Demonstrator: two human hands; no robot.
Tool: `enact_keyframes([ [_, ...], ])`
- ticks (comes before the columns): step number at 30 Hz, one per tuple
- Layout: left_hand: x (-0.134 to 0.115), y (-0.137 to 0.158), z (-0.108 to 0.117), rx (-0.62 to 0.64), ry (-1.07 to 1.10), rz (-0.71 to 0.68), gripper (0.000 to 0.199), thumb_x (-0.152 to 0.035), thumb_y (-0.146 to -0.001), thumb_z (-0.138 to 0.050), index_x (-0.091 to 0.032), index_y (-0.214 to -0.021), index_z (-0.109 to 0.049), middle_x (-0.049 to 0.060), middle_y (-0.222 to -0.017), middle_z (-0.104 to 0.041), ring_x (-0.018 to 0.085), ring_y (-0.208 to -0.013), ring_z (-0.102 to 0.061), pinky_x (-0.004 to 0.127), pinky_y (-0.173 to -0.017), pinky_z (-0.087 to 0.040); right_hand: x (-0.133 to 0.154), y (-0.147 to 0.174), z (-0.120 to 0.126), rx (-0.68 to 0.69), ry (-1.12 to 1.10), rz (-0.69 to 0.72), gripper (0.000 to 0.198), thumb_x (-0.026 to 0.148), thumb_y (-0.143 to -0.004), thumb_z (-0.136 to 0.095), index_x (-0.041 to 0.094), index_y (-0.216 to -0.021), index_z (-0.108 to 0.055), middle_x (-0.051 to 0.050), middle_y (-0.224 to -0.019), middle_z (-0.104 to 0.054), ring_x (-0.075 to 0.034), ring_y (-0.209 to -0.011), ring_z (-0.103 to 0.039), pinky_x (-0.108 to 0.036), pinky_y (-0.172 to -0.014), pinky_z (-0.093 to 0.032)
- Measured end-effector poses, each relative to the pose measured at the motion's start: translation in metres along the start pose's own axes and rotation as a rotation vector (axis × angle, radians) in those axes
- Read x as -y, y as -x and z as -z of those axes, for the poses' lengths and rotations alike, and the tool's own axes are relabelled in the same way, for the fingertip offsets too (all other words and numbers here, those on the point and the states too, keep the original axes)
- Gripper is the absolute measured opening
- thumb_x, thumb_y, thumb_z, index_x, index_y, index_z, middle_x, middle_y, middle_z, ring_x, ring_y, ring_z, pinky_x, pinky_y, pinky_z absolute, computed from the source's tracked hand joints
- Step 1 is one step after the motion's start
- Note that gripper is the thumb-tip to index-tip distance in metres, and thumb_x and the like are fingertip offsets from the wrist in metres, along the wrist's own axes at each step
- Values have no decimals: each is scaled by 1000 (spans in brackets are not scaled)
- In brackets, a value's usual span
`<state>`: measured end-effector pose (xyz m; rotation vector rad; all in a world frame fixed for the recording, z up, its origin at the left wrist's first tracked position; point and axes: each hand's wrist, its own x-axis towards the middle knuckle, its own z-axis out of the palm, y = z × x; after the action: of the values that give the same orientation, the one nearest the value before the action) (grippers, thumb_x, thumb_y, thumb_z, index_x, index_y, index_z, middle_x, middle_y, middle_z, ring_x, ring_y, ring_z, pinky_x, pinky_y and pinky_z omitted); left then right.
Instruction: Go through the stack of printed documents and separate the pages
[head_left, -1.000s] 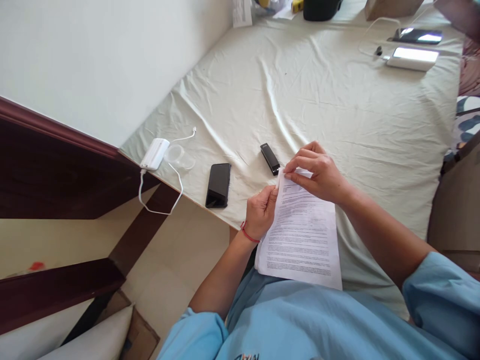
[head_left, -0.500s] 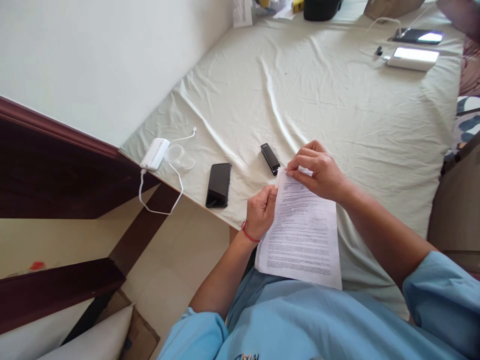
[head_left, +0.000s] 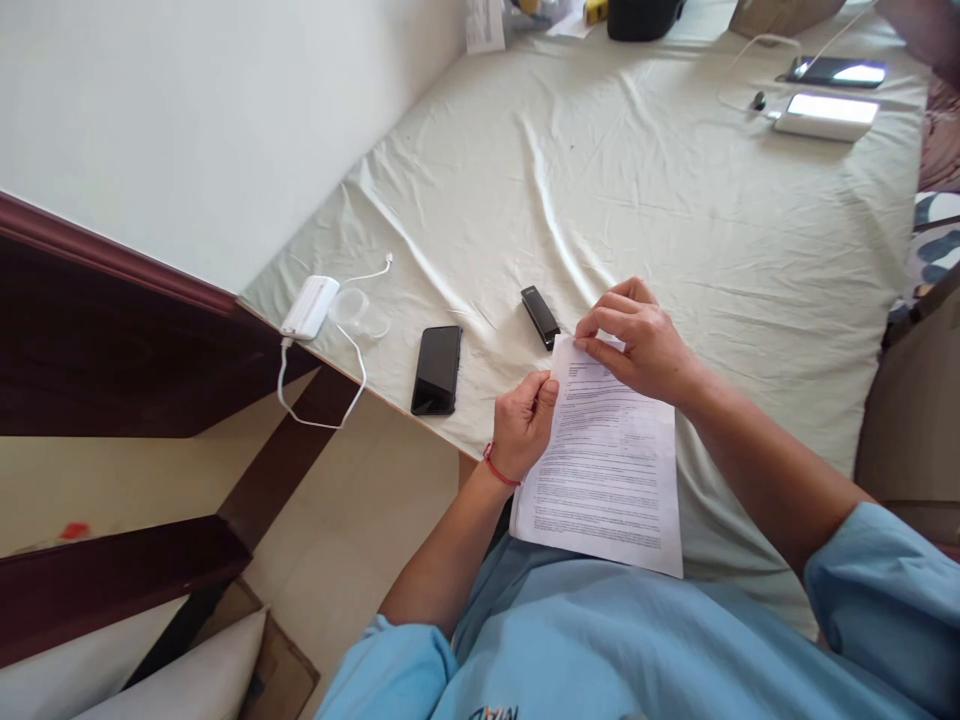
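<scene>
A stack of printed papers lies at the table's near edge, its lower end against my blue shirt. My left hand grips the stack's left edge, thumb on top and fingers tucked underneath. At the top edge, near the upper left corner, my right hand pinches the paper between thumb and fingers. Just beyond that corner rests a black stapler, touched by neither hand. Left of my left hand lies a black phone, screen up and dark.
A white power bank with a white cable sits at the left table edge, the cable looping over the side. At the far right are another power bank and a phone. A black container stands at the back.
Both hands hold nearly the same places on the papers. The left thumb has shifted slightly right onto the sheet, and the right hand has moved a little to the right.
</scene>
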<state>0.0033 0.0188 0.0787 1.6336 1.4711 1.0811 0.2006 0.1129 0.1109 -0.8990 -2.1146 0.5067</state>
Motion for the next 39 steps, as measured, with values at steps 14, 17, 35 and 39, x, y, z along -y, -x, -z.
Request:
enact_keyframes([
  [14, 3, 1, -4, -27, -155, -52, 45, -56, -108, -43, -20, -101, -69, 0, -71, -62, 15, -62, -52, 28, -61, -39, 0, 1, -3, -11, -5, -5, 14, 26, -96, -64, 26, -84, -72, -6, -85, -70, -28, -95, -55, -49, -90, -46],
  [17, 4, 1, -5, -32, -176, -63, 43, -54, -108, -44, -20, -99, -69, 0, -68, -61, 15, -60, -50, 28, -60, -37, 0, 2, -4, -12, -9, -4, 14, 27, -96, -64, 26, -84, -72, -6, -85, -70, -28, -96, -55, -48, -90, -46],
  [35, 8, 5, -6, -37, -189, -146, 38, -45, -109, -45, -19, -96, -71, -1, -68, -62, 12, -59, -50, 25, -60, -39, 0, 1, 5, 37, -87, 83, 11, 35, -97, -71, 29, -97, -81, -5, -98, -76, -26, -102, -59, -46, -95, -47],
  [39, 9, 5, -6, -32, -197, -142, 41, -47, -109, -44, -19, -97, -71, -1, -68, -63, 13, -60, -51, 26, -60, -39, -4, 2, 6, 60, -90, 80, 13, 37, -98, -71, 28, -96, -81, -5, -97, -75, -26, -102, -59, -46, -95, -48],
])
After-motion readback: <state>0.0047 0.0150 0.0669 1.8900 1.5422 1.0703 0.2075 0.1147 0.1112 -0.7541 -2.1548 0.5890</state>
